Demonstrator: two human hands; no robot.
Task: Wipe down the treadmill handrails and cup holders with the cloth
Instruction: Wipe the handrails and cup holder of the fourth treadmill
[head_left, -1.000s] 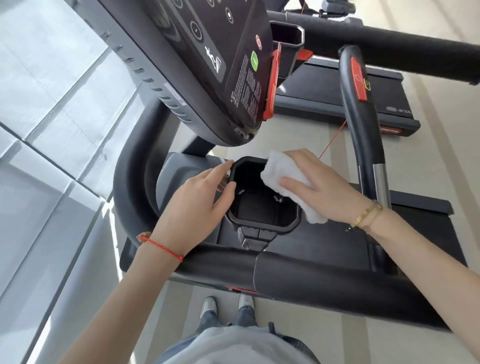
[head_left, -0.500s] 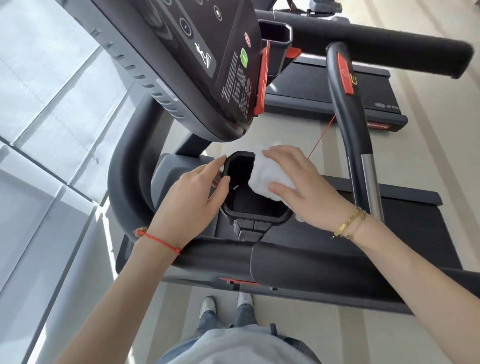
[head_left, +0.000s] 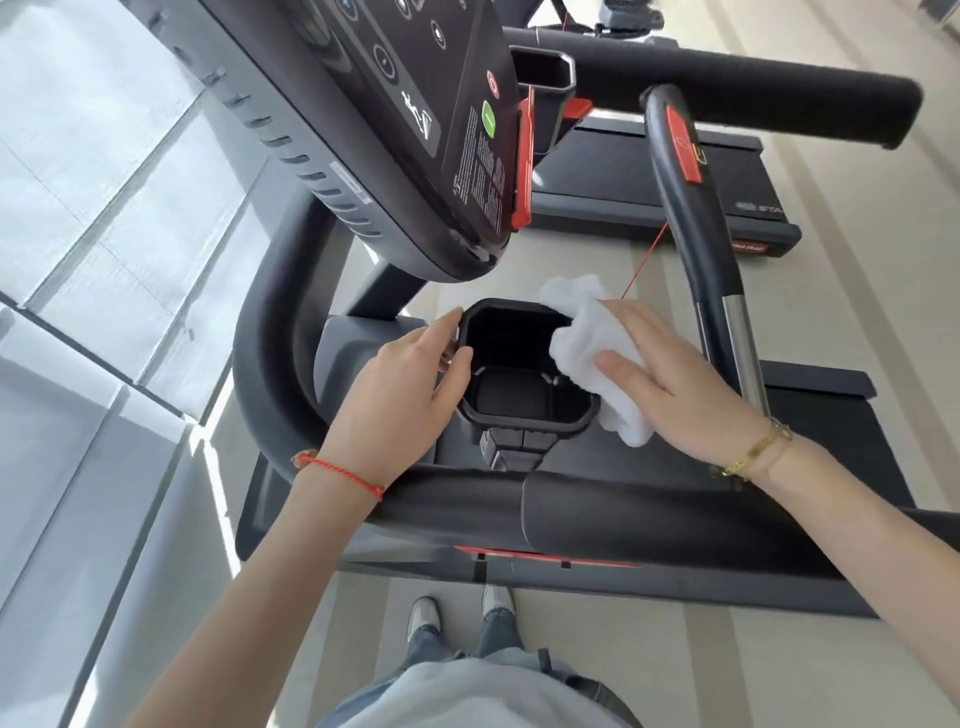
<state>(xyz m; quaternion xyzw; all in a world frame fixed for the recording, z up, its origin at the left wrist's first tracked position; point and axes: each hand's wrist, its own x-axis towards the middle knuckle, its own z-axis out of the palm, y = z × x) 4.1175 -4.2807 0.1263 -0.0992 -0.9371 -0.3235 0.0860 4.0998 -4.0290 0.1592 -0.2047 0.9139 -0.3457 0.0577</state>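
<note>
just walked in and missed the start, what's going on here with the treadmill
A person stands at a treadmill, cleaning its black cup holder. The right hand presses a white cloth with straight fingers against the holder's right rim and wall. The left hand rests on the holder's left rim, fingers loosely bent, steadying it. The handrail nearest the person lies under both forearms; neither hand touches it.

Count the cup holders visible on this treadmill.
2: a black cup holder between the hands, and another cup holder beyond the console. Others may be hidden.
</note>
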